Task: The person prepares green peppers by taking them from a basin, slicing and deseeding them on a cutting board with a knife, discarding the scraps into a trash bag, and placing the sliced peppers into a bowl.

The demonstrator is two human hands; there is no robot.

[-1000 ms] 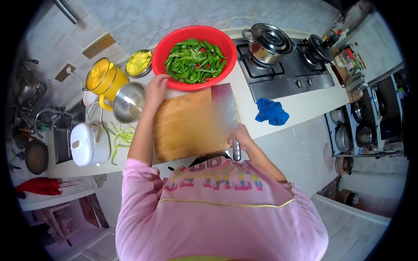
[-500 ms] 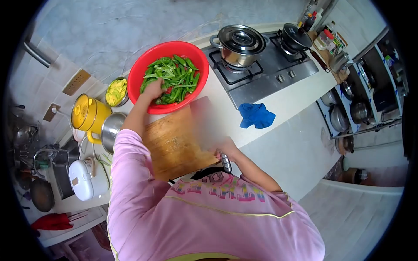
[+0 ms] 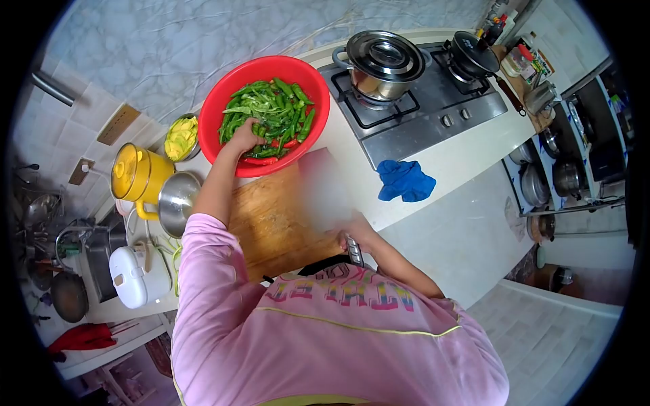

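Note:
A large red bowl (image 3: 208,116) holds green peppers (image 3: 261,103) and some red ones. Inside it, my left hand (image 3: 246,137) touches the peppers with its fingers apart, holding nothing that I can make out. My right hand (image 3: 357,231) is closed around the metal handle of a knife (image 3: 353,250) near my body. The area beyond that hand is blurred, so the blade is not clear. Beneath lies a wooden cutting board (image 3: 264,216), just below the bowl.
Left of the bowl are a dish of yellow-green slices (image 3: 181,139), a yellow pot (image 3: 149,174), a steel bowl (image 3: 177,203) and a white appliance (image 3: 139,276). A blue cloth (image 3: 405,181) lies right, below the stove (image 3: 423,125) with a lidded pot (image 3: 380,64) and a black pan (image 3: 472,54).
The view has shifted slightly. My left hand has opened its fingers a little among the peppers, and more red pepper shows below it. My right hand keeps its grip on the handle.

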